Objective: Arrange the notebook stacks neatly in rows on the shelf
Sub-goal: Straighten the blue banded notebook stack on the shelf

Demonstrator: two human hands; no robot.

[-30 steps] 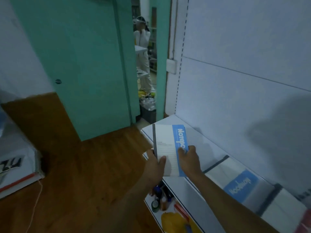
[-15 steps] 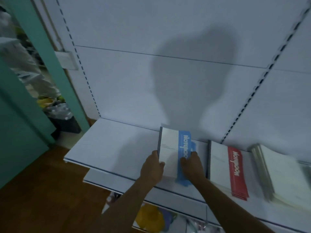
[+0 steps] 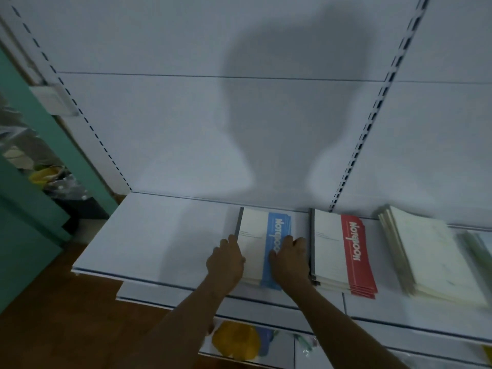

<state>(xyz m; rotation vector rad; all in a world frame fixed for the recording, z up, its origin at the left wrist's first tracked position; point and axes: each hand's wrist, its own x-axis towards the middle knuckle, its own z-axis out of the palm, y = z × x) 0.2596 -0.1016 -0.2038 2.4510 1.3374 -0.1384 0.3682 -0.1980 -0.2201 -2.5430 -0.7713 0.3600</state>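
Blue notebook stack: lying flat on the white shelf, just left of the red stack.
Left hand: gripping the blue stack's left edge.
Right hand: pressing on its right side.

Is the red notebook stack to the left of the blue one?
No, the red stack lies right of the blue stack on the shelf.

Rt pale stack blurred; hands hide blue stack front.

- A second ago I held the blue notebook stack up near the shelf's left end.
- Now it lies flat just left of the red notebook stack.
- My left hand and right hand press its edges.
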